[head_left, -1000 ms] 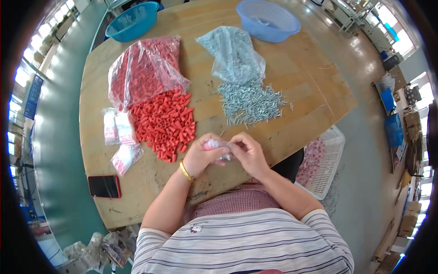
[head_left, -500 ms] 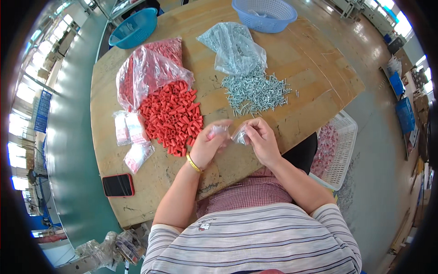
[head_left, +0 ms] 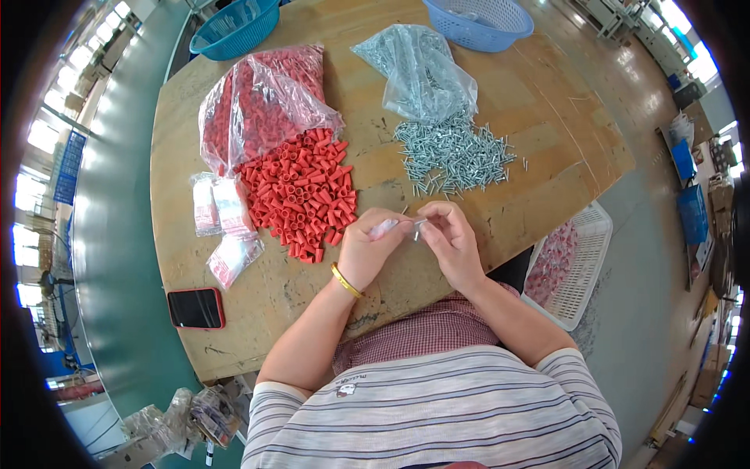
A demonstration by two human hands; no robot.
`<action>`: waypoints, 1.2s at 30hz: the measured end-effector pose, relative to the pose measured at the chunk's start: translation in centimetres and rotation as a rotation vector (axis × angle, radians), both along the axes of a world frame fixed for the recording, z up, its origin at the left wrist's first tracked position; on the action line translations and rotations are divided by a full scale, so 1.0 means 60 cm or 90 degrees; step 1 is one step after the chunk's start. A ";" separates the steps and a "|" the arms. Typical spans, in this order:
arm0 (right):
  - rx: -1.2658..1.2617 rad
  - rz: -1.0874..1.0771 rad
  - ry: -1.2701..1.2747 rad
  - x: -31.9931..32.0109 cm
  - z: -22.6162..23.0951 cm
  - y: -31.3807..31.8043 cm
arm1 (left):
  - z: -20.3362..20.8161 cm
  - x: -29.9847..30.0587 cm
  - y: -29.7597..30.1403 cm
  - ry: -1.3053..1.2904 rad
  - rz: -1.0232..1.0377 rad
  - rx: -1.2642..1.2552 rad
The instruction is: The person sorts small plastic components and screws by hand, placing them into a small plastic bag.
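Observation:
My left hand is closed around a small clear plastic bag, part of which shows between the fingers. Right beside it, my right hand pinches with thumb and forefinger, almost touching the left fingertips. A small screw shows at the right fingertips; what else they grip is too small to tell. Beyond the hands lies a pile of silvery screws, spilling from a clear bag. Left of it, a heap of red tapered plastic plugs spreads from a larger clear bag.
Small filled packets lie left of the red heap, near a phone. A teal basket and a light-blue basket stand at the far edge. Below the table's right edge, a white crate holds packets.
Both hands have come closer together, and a screw now shows at the right fingertips where clear plastic film showed before. The view has shifted slightly.

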State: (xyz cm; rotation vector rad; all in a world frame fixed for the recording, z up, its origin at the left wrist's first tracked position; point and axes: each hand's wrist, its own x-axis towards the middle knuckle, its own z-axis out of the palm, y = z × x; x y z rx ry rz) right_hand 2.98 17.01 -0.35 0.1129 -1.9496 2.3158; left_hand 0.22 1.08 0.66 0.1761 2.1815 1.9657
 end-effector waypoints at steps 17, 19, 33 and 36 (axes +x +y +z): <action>0.071 0.061 -0.070 0.002 0.002 0.023 | -0.005 0.007 0.005 -0.021 -0.003 -0.063; 0.053 0.073 -0.072 0.002 0.001 0.024 | -0.004 0.008 0.002 -0.037 0.002 -0.064; 0.166 0.015 0.060 0.004 -0.012 0.012 | 0.013 -0.005 -0.025 0.037 -0.133 -0.059; 0.152 -0.058 0.050 0.006 -0.027 0.013 | 0.021 -0.003 -0.019 0.032 -0.058 -0.100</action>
